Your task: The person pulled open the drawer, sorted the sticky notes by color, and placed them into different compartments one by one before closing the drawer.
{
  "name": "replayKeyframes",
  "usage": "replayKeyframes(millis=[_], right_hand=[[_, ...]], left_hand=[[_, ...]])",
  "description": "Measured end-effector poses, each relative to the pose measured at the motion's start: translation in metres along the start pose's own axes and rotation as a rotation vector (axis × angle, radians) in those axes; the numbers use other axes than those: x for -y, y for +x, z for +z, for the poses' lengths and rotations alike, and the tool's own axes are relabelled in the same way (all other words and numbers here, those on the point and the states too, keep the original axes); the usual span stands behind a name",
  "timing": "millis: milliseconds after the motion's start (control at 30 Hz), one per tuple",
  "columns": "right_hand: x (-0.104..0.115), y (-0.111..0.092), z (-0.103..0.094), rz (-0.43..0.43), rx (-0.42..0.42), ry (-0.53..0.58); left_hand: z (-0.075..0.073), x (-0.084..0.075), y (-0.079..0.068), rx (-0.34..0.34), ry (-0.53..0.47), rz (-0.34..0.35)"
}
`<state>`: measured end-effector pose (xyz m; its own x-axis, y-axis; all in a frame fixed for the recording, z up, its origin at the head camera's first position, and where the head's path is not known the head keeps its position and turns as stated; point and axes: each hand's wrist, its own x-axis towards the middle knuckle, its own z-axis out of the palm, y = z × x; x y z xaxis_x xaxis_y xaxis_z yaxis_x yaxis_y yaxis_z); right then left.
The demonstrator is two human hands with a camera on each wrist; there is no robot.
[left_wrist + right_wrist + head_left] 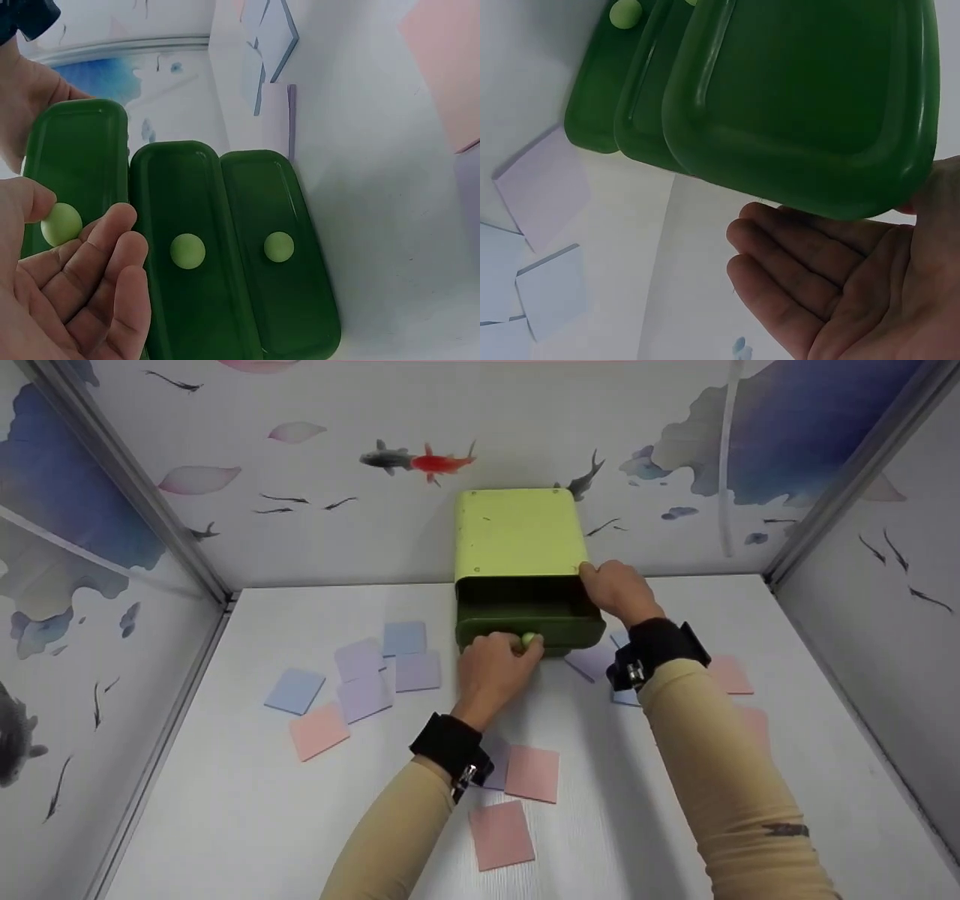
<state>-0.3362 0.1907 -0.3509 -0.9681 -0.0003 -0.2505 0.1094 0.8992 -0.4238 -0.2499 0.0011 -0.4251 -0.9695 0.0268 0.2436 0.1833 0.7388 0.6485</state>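
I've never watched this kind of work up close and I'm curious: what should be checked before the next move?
1. Left hand on the knob: ok, thumb and finger pinch it.
2. Top drawer pulled out: ok, its front stands ahead of the box.
3. Right hand at the box: ok, it touches the right front edge.
4. Lower two drawers back: ok, both sit behind the top one's front.
5. Squares put away: not ok, many lie about the table.
6. Drawer floor bare: cannot tell, the inside is dark and partly hidden.
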Motion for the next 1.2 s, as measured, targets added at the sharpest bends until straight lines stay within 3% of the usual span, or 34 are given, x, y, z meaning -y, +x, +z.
replayKeyframes(millis=[233,700,967,1200], right_hand=[[-0.007,0.002,0.001,-0.023,0.033,0.058],[-0.011,-0.003,0.008,-0.024,-0.014,0.164],[-0.006,-0.008,0.009,-0.053,-0.188,0.159],[-0.002,-0.011,0.011,-0.053,-0.255,0.161]], left_hand=[[0.0,0.0,-0.006,0.008,0.024,0.007],[0.0,0.001,-0.012,-0.001,0.045,0.011],[0.0,0.0,-0.015,0.007,0.039,-0.022],[0.001,-0.001,-0.018,0.018,0.029,-0.016]])
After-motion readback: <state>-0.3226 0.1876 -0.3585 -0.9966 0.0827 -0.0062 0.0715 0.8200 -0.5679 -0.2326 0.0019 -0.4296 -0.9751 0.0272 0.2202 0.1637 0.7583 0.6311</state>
